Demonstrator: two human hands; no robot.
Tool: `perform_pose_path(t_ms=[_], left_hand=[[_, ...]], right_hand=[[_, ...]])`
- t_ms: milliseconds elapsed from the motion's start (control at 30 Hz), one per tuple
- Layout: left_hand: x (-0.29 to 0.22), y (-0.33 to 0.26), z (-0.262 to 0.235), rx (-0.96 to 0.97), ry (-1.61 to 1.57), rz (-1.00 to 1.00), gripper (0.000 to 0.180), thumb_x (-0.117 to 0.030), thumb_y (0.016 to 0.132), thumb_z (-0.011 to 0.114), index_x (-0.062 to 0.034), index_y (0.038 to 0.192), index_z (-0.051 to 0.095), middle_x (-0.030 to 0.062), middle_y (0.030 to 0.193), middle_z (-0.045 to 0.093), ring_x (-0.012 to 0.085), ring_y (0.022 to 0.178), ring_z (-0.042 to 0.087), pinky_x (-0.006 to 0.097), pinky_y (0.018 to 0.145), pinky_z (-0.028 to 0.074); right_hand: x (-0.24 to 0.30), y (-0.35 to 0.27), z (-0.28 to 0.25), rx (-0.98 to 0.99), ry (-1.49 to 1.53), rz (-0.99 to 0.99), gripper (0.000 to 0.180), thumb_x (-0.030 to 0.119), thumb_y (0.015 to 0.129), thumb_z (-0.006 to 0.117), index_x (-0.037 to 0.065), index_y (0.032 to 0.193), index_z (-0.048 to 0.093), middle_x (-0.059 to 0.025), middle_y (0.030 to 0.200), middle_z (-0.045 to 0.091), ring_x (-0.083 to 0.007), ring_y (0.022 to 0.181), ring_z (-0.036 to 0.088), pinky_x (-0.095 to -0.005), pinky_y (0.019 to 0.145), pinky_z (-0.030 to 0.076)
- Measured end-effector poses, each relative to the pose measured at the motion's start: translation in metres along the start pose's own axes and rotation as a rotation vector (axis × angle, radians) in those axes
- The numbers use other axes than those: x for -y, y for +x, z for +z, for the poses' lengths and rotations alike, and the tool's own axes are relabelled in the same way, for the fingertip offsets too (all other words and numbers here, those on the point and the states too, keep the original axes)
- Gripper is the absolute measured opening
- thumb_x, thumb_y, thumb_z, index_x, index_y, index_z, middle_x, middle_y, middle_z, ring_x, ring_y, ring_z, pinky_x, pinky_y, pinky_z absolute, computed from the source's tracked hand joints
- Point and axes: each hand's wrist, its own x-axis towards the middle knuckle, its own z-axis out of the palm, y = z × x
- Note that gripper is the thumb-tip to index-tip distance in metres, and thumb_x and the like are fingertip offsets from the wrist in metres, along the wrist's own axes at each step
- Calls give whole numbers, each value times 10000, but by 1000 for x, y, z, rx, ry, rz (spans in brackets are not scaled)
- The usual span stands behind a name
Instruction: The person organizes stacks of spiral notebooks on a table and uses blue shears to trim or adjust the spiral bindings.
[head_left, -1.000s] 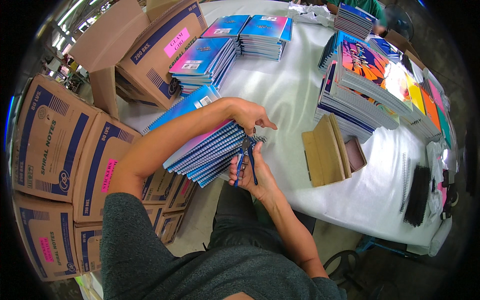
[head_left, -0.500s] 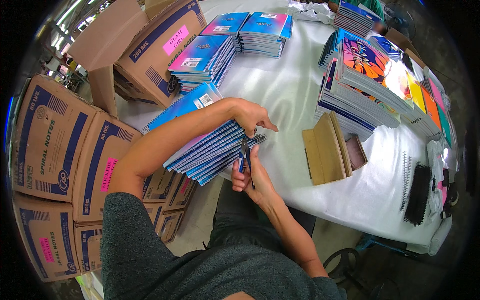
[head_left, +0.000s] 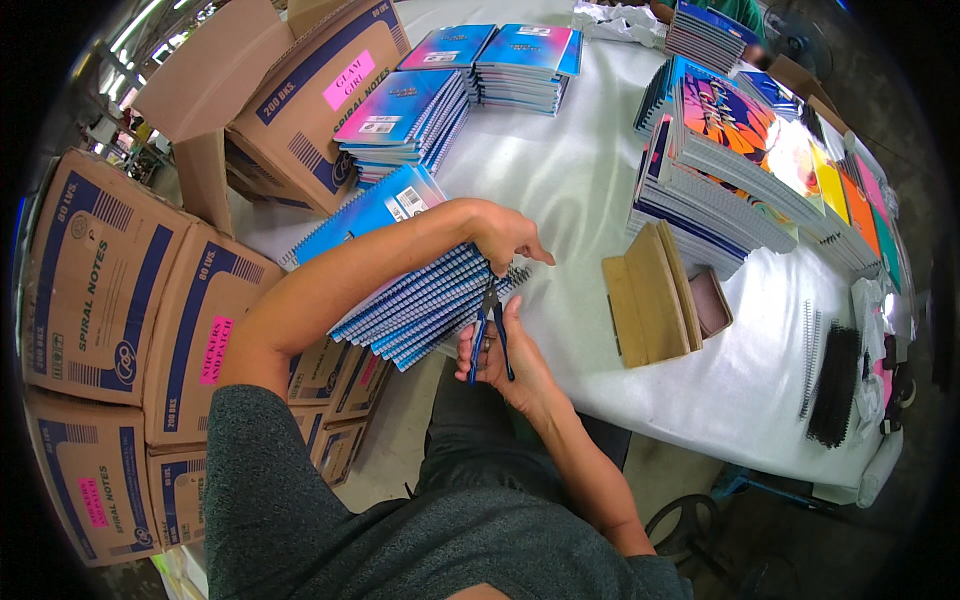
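The right hand (head_left: 505, 360) grips blue-handled pliers (head_left: 490, 335), its fingers wrapped round the handles, the nose pointing up at the end of a wire coil on the stack of notebooks (head_left: 420, 295). That stack lies fanned at the near edge of the surface (head_left: 560, 180), part of it overhanging towards the person's lap. The left hand (head_left: 510, 235) presses flat on the top of the stack, fingers curled over the coil ends, holding no loose thing.

The risks sit close together here. The left fingertips lie just beside the plier nose, so a slip off the thin wire could likely nip a finger or scratch a cover. The overhang looks the bigger worry: if the left hand eases its pressure, the fanned notebooks may slide off towards the cartons (head_left: 120, 290) stacked at the left. A hard pull on one coil could also drag the whole fan askew.

Farther off, a tan case (head_left: 650, 295) lies open, near but apart from the work. Beyond it stand taller stacks with bright covers (head_left: 740, 150) and blue piles (head_left: 470, 70); loose black coils (head_left: 830, 385) lie at the right edge, where a knock of the surface could send them rolling
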Motion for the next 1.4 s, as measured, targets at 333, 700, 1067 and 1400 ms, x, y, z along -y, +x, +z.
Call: perform_pose_path(t_ms=[333,700,1067,1400], left_hand=[[-10,-2,1,-71,34,-42,848,32,655,708,-195,1428,441,244,1143,644,358,1079,628,370,922,512],[-3,1,6,-84,70,13,834,16,646,688,-177,1422,452,248,1115,652,362,1013,648,367,874,516],[1,2,10,-117,27,43,811,25,633,643,-159,1406,477,259,1099,655,364,985,652,363,849,512],[4,3,12,-118,22,37,808,25,633,652,-158,1402,482,261,1119,647,376,1024,641,375,875,508]], right_hand=[[-3,18,-28,387,222,37,798,757,887,245,25,926,558,-72,774,560,-211,697,579,-382,681,525],[-6,15,-12,170,222,22,775,769,874,264,45,893,539,-49,727,495,-179,626,492,-356,611,485],[-5,6,-11,-7,60,31,840,779,866,233,13,951,567,-74,781,563,-219,718,588,-401,743,524],[-2,6,-9,2,56,-4,795,781,867,260,37,891,538,-64,727,514,-199,637,516,-350,644,463]])
